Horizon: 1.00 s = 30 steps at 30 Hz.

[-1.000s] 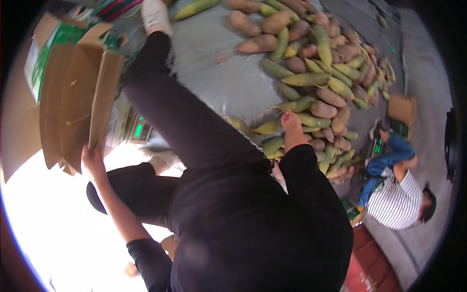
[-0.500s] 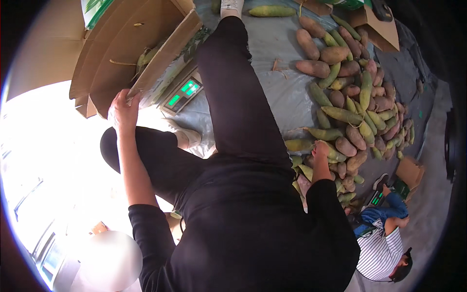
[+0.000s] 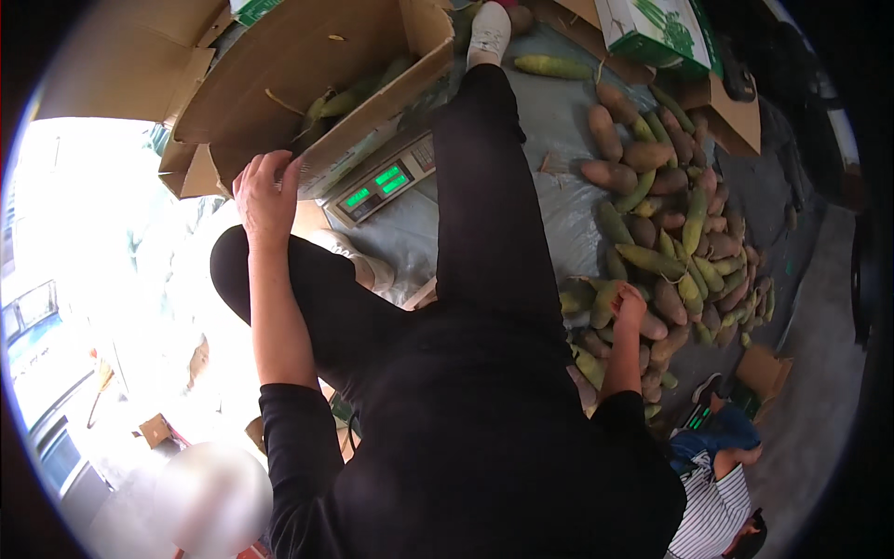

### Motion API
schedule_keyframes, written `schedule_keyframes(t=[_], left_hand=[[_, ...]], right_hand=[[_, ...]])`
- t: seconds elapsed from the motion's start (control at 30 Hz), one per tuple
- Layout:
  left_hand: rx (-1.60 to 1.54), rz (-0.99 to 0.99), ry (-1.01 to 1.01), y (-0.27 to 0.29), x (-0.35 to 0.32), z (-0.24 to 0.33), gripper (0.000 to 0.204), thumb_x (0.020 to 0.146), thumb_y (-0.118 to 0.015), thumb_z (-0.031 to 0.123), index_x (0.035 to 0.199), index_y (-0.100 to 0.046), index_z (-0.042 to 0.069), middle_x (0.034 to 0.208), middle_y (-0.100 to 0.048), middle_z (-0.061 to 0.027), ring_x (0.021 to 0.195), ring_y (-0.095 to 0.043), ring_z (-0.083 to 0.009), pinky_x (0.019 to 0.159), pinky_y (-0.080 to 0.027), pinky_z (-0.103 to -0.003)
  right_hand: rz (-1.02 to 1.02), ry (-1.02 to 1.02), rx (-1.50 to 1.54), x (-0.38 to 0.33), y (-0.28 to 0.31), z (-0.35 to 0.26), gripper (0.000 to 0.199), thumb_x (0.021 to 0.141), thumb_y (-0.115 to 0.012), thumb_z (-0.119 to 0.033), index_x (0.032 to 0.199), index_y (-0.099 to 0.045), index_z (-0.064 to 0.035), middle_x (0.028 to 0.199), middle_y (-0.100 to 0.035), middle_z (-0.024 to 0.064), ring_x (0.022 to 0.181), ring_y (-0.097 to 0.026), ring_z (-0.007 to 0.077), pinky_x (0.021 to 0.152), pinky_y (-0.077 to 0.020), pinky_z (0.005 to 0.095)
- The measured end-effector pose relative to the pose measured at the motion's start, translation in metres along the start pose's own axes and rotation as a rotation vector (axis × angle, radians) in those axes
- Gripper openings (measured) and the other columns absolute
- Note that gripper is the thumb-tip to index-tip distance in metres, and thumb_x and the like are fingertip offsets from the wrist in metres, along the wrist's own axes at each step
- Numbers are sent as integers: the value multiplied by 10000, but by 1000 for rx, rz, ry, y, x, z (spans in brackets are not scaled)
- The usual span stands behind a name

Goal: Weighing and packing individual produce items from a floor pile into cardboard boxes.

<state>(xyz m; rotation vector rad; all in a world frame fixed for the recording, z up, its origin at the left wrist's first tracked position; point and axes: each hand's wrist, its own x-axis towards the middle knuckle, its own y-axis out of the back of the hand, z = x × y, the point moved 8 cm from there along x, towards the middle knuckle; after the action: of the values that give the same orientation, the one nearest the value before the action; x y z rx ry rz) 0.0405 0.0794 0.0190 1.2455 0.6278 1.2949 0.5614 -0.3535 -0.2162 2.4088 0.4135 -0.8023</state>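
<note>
I see a brown box (image 3: 307, 84) holding green pods (image 3: 358, 93). The heap (image 3: 670, 242) mixes yellow-green and reddish-brown. The tarp (image 3: 559, 177) is grey. The scale (image 3: 377, 182) glows green. My trousers (image 3: 484, 205) are black, shoe (image 3: 488, 28) white. A neighbour's shirt (image 3: 712, 508) is striped black-and-white.

L hand (image 3: 265, 191) raised, fingers curled; R hand (image 3: 629, 305) reaching down, arm extended, fingers bent.

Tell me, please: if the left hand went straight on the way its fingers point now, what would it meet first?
The left hand already touches the near flap edge of the open cardboard box. Going on, it would probably meet the green produce inside, though depth is unclear.
</note>
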Motion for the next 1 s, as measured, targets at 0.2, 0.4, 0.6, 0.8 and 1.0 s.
schedule_keyframes(t=[0.2,0.4,0.6,0.8,1.0], left_hand=[[-73,47,3,9,-3,0,154,809,-617,228,855,-624,81,764,-591,-55,775,-574,-232,793,-398,-354],[-160,28,61,3,-5,-8,149,819,-600,229,836,-626,84,761,-592,-56,779,-576,-241,786,-402,-356],[-189,6,53,2,-4,-6,152,820,-599,225,834,-625,77,762,-600,-63,770,-582,-251,774,-411,-364],[-181,15,-8,2,-1,0,147,810,-622,167,849,-638,26,793,-617,-121,729,-617,-273,664,-473,-338],[-250,-40,115,-4,-3,-7,183,821,-607,237,850,-637,58,784,-605,-88,774,-595,-273,726,-437,-372]], right_hand=[[-169,130,231,-22,-29,-77,181,843,-585,-90,998,-618,-3,751,-576,26,573,-467,103,525,-405,262],[-501,583,307,-120,-123,-238,177,857,-580,-93,974,-620,33,747,-546,21,628,-460,86,598,-393,238],[-1056,1071,202,-284,-232,-393,241,876,-515,-93,1033,-574,80,880,-585,58,676,-458,117,632,-388,274],[-1470,787,336,-360,-340,-408,169,878,-516,-112,973,-616,-13,687,-532,-10,617,-511,89,605,-421,208],[-1081,760,17,-278,-373,-348,210,897,-517,-168,1034,-616,-44,836,-591,10,696,-544,99,654,-458,233]])
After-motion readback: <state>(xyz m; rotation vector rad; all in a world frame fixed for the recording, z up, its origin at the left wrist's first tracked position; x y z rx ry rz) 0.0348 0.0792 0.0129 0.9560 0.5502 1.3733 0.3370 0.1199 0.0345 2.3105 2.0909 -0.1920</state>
